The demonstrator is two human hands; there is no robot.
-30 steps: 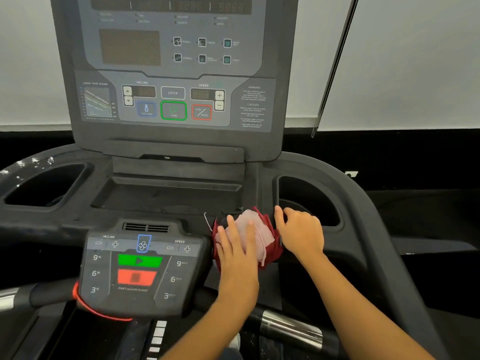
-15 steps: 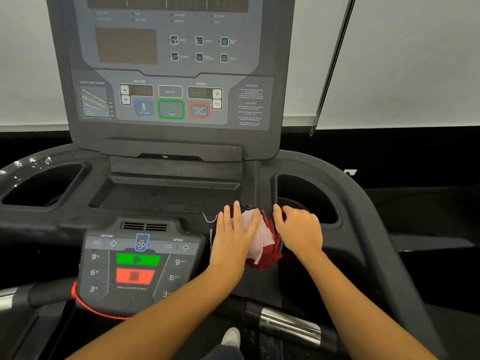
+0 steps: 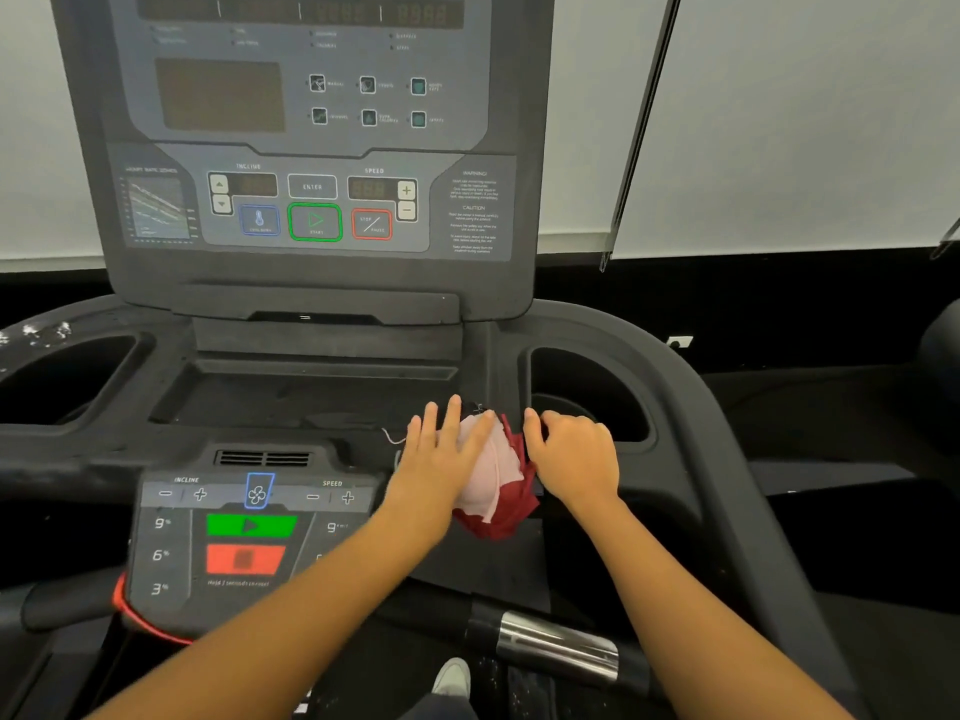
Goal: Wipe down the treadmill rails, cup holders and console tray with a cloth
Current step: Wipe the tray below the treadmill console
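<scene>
A red and pale pink cloth (image 3: 496, 475) lies bunched on the black ledge between the console tray (image 3: 291, 402) and the right cup holder (image 3: 597, 387). My left hand (image 3: 441, 459) presses flat on the cloth's left part, fingers straight and pointing away from me. My right hand (image 3: 576, 459) sits at the cloth's right edge with its fingers curled, holding that edge; its thumb is hidden. A thin loose thread trails from the cloth to the left.
The upright console display (image 3: 311, 148) rises behind the tray. A lower control panel (image 3: 249, 532) with green and red buttons sits to the left, a red cord (image 3: 140, 626) at its corner. White specks (image 3: 41, 332) dot the rim by the left cup holder (image 3: 62, 376). A handlebar sensor (image 3: 558, 646) lies below.
My left hand slid forward over the cloth, from its near part to its far left part. The right hand stayed at the cloth's right edge.
</scene>
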